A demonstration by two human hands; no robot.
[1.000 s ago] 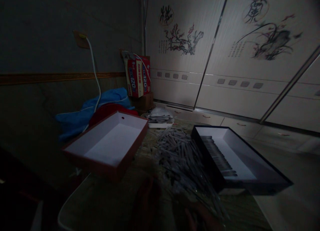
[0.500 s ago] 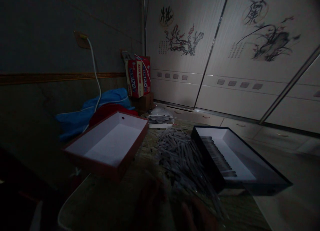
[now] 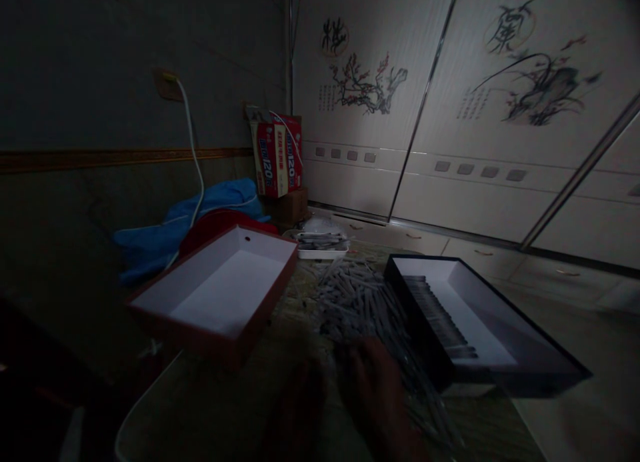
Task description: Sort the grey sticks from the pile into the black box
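Two bare hands reach over the near part of the dim worktop [image 3: 200, 422], low in the view. The right hand [image 3: 373, 382], back upward, has its fingers bent down at the near end of a loose pile of slim grey pieces [image 3: 355, 299], some of which look wrapped in clear film. The left hand [image 3: 303, 392] is just beside it, little more than a dark shape; in this poor light I cannot tell how far either hand's fingers are spread or whether they have hold of anything. The pile runs away from the hands across the middle of the worktop, close along the outer left wall of an open black box [image 3: 480, 322]. Inside that box, a row of dark slim pieces [image 3: 437, 315] lies side by side along the left wall, with white lining showing to their right. Left of the pile, apart from it, is an open red box [image 3: 215, 295] with a white inside. Beyond the pile, a white tray [image 3: 323, 254] carries more slim pieces, near a red printed carton [image 3: 280, 155].
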